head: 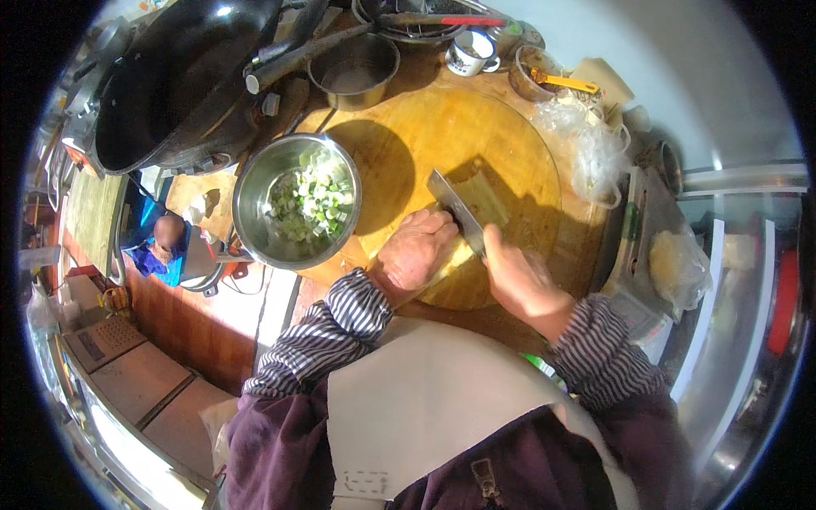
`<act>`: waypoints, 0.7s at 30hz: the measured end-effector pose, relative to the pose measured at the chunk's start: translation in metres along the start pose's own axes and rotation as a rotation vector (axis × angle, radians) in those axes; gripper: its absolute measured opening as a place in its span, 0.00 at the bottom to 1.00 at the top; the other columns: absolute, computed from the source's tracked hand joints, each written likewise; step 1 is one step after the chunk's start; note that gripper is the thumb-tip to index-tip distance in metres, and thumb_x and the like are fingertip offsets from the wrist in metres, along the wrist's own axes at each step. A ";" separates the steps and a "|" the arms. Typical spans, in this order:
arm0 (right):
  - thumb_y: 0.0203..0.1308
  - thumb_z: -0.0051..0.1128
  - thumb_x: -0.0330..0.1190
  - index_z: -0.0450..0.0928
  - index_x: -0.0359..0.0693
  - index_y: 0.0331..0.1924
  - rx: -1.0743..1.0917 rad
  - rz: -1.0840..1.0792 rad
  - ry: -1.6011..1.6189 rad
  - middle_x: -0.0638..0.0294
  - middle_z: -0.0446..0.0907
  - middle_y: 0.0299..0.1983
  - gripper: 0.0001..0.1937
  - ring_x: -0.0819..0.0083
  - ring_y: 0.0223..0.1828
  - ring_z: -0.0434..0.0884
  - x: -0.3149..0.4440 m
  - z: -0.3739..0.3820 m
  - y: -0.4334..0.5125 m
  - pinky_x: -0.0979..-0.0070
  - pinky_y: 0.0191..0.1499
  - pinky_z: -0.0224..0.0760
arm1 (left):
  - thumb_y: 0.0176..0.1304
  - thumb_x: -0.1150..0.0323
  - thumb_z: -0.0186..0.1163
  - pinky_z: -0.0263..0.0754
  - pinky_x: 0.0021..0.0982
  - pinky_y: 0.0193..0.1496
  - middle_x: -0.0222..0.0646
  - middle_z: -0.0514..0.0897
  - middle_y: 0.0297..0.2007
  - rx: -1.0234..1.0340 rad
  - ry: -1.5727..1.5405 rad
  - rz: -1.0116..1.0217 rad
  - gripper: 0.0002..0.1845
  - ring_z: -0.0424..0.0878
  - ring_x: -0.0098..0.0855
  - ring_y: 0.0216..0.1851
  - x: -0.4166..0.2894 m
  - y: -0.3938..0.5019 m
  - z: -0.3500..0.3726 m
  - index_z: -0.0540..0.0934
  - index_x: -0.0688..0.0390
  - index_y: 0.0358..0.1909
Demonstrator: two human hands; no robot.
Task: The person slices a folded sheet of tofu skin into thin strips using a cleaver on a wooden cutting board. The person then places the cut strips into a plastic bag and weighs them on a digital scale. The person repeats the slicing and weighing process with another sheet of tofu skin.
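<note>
On a round wooden cutting board (382, 121), my left hand (417, 252) presses down on a pale yellowish food piece (456, 255), too covered to name. My right hand (523, 274) grips the handle of a metal cleaver (458, 210), whose blade stands on edge just right of my left fingertips. Beyond the blade lie pale flat strips of food (481, 197), partly in shadow. To the left of the board, a stainless steel bowl (245, 201) holds chopped green and white pieces (312, 201) that look like scallion.
A large black wok (172, 83) stands at the upper left, near an empty metal pot (354, 73). An enamel mug (470, 52), a bowl with a yellow-handled utensil (535, 73) and clear plastic bags (593, 153) sit behind and right of the board. A plastic crate (628, 236) is farther right.
</note>
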State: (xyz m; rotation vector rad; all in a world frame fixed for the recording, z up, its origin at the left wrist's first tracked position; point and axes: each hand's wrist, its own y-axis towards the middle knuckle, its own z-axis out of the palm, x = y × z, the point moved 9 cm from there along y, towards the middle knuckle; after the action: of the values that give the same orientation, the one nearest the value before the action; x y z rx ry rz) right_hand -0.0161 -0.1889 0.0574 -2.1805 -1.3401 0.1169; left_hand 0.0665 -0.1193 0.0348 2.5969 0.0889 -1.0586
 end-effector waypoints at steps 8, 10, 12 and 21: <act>0.65 0.45 0.31 0.57 0.30 0.55 -0.116 0.043 0.226 0.40 0.77 0.25 0.19 0.41 0.29 0.79 -0.011 0.005 0.015 0.50 0.31 0.69 | 0.54 0.73 0.59 0.67 0.41 0.53 0.43 0.76 0.45 -0.110 0.031 0.066 0.17 0.72 0.44 0.49 -0.008 -0.002 -0.009 0.77 0.62 0.47; 0.61 0.47 0.27 0.57 0.28 0.56 -0.130 0.020 0.068 0.43 0.78 0.25 0.21 0.46 0.27 0.80 -0.007 -0.005 0.000 0.54 0.30 0.72 | 0.54 0.73 0.60 0.67 0.41 0.52 0.43 0.76 0.45 -0.137 0.039 0.077 0.17 0.72 0.44 0.48 -0.012 -0.004 -0.015 0.77 0.62 0.47; 0.57 0.50 0.24 0.57 0.27 0.56 0.009 -0.021 -0.008 0.45 0.79 0.25 0.23 0.50 0.27 0.82 -0.004 -0.003 -0.012 0.57 0.29 0.75 | 0.54 0.73 0.60 0.67 0.41 0.52 0.43 0.76 0.44 -0.101 0.034 0.059 0.16 0.72 0.44 0.48 -0.011 -0.003 -0.014 0.77 0.62 0.46; 0.62 0.45 0.27 0.58 0.30 0.53 -0.075 -0.015 0.059 0.40 0.78 0.27 0.17 0.46 0.28 0.81 0.009 0.013 0.031 0.54 0.29 0.72 | 0.54 0.74 0.59 0.69 0.40 0.49 0.42 0.78 0.42 -0.079 0.022 0.062 0.14 0.74 0.45 0.45 -0.007 -0.003 -0.006 0.78 0.62 0.44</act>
State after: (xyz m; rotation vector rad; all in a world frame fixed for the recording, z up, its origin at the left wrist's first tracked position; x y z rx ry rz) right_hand 0.0082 -0.1861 0.0328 -2.2174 -1.3476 -0.0031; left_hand 0.0648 -0.1144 0.0430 2.5246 0.0542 -0.9848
